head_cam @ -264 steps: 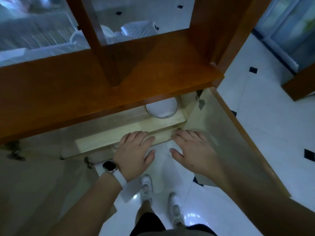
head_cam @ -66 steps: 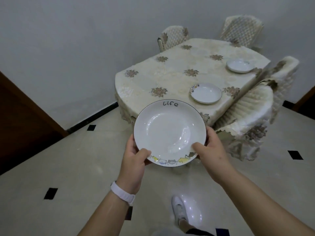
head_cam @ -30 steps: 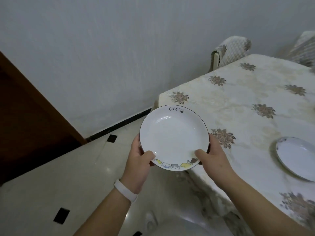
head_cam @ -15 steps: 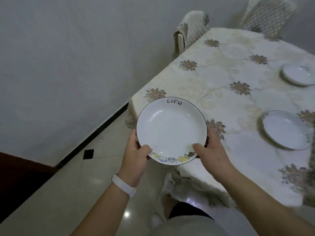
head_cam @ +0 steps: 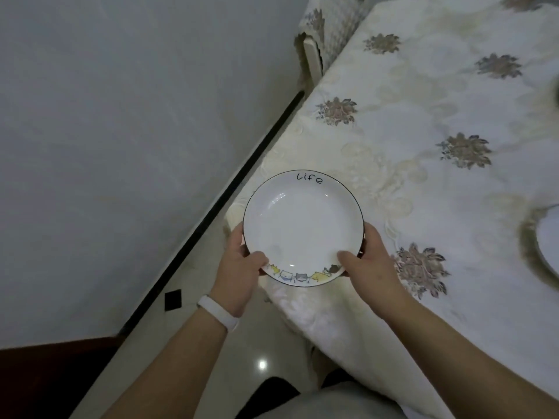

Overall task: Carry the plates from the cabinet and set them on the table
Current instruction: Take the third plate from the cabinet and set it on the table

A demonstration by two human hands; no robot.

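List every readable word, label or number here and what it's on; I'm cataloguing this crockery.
"Life": handwritten-style black lettering on the far rim of the white plate, held by the left hand and right hand.
The small cartoon figures on the plate's near rim carry no readable text.
Nothing else is legible.

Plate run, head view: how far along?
Done: at least one plate already sits on the table, cut off at the right edge. In hand: the left hand and right hand hold the "Life" plate by its rim over the table's near corner. Left: set it down; the cabinet is out of view.
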